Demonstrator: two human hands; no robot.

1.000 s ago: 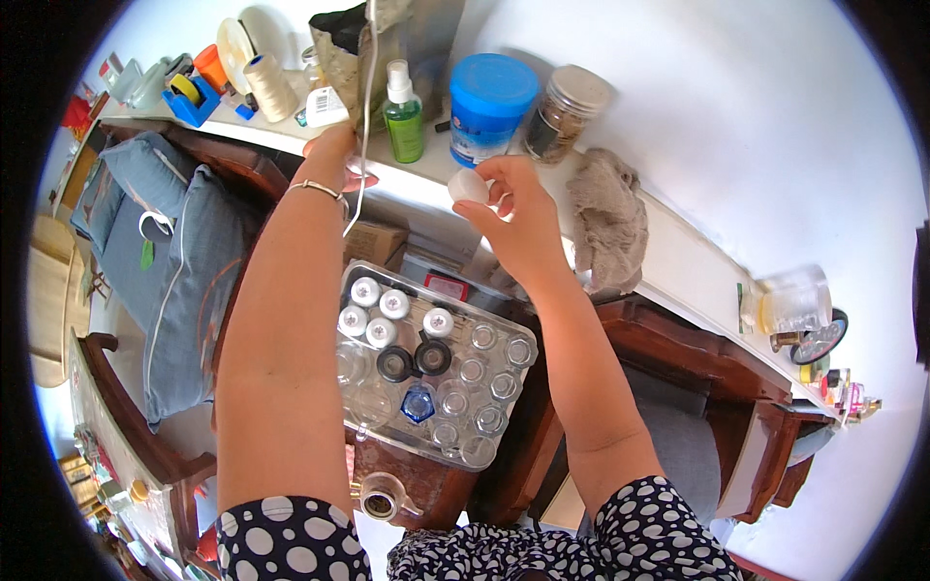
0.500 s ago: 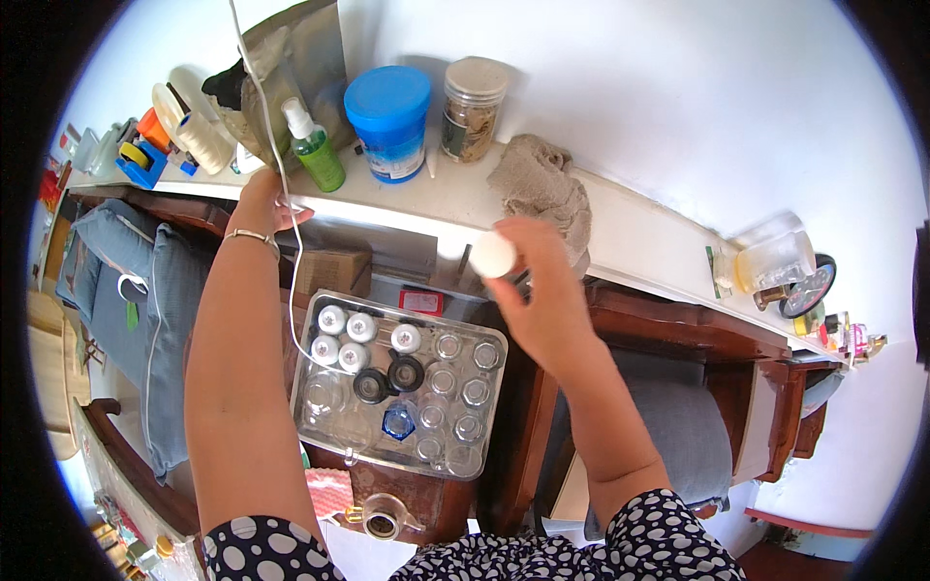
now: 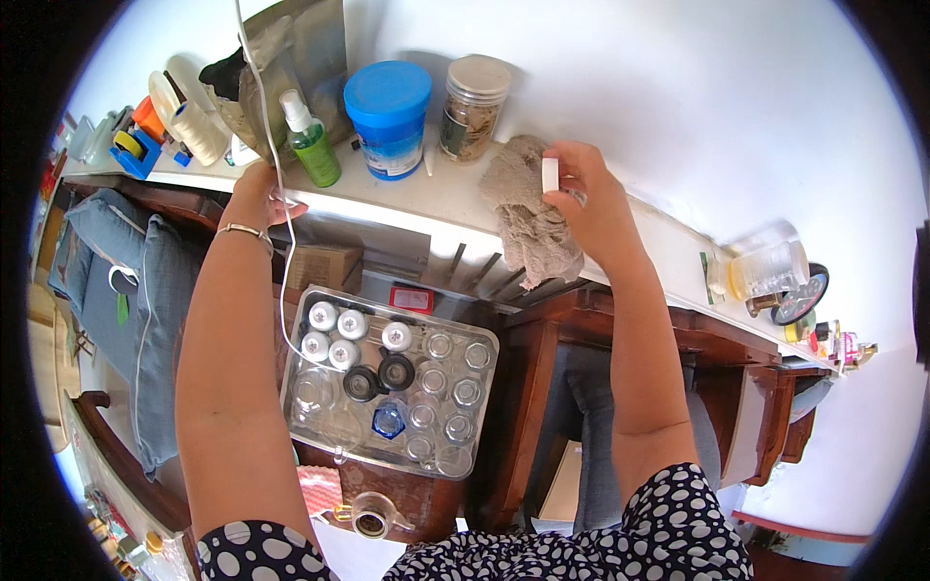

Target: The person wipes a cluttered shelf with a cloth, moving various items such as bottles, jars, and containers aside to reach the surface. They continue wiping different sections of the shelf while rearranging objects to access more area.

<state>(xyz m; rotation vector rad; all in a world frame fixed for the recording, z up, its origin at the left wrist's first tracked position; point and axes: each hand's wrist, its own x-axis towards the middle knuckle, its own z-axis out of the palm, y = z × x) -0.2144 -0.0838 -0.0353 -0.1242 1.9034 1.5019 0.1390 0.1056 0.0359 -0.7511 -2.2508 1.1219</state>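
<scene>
My right hand (image 3: 585, 194) is closed on a small round white cap (image 3: 550, 175), now seen edge-on. Behind and left of it lies a crumpled grey-brown cloth (image 3: 531, 213) draped over the shelf edge. My left hand (image 3: 260, 194) is at the shelf's front edge, beside a green spray bottle (image 3: 315, 153) and a large foil bag (image 3: 308, 77). A few of its fingers show, stretched to the right and apart; the rest are hidden. A white cable (image 3: 281, 208) hangs across that hand.
On the white shelf (image 3: 387, 201) stand a blue-lidded tub (image 3: 387, 121) and a clear jar (image 3: 473, 108). Below, a clear plastic box (image 3: 334, 452) contains several white-capped items, black rings and clear glasses. A glass jug (image 3: 373, 513) is near me; dark wooden furniture (image 3: 581, 315) stands right.
My right hand has moved up and to the right, over the cloth, and the white cap has turned from face-on to edge-on. My left hand stays by the shelf edge.
</scene>
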